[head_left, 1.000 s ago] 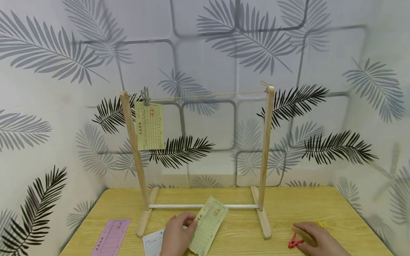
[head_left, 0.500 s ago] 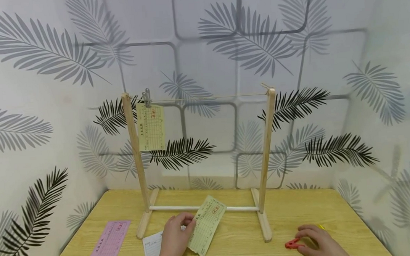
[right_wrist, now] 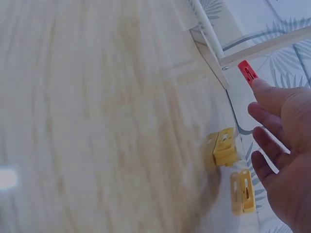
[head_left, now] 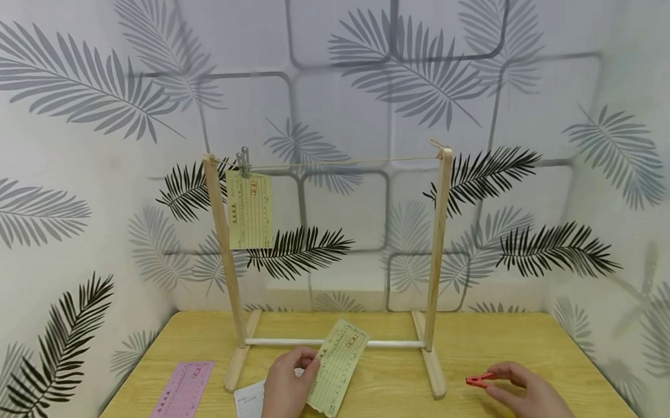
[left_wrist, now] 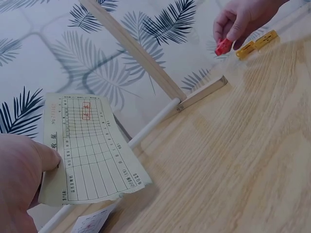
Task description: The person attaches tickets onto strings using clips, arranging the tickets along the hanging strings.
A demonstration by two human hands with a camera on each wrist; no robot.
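Note:
My left hand (head_left: 286,386) pinches a pale green receipt slip (head_left: 339,368) by its left edge, holding it tilted above the table. In the left wrist view the slip (left_wrist: 87,145) shows a printed grid and a red stamp, with the thumb (left_wrist: 46,158) on its face. At the right, my right hand (head_left: 531,394) pinches a red clothespin (head_left: 480,380) between thumb and fingertips. The right wrist view has the clothespin (right_wrist: 248,73) at the tip of the thumb, the other fingers spread loosely. Two yellow clothespins (right_wrist: 224,145) lie on the table below that hand.
A wooden frame (head_left: 437,260) with a string (head_left: 344,162) across its top stands behind my hands. Metal clips (head_left: 244,163) hold another green slip (head_left: 250,213) at the string's left end. A pink slip (head_left: 177,400) and a white slip (head_left: 249,407) lie at left.
My right hand has picked up the red clothespin, turned it and raised it slightly. The left hand keeps the green receipt slip almost still. The head view has shifted a little.

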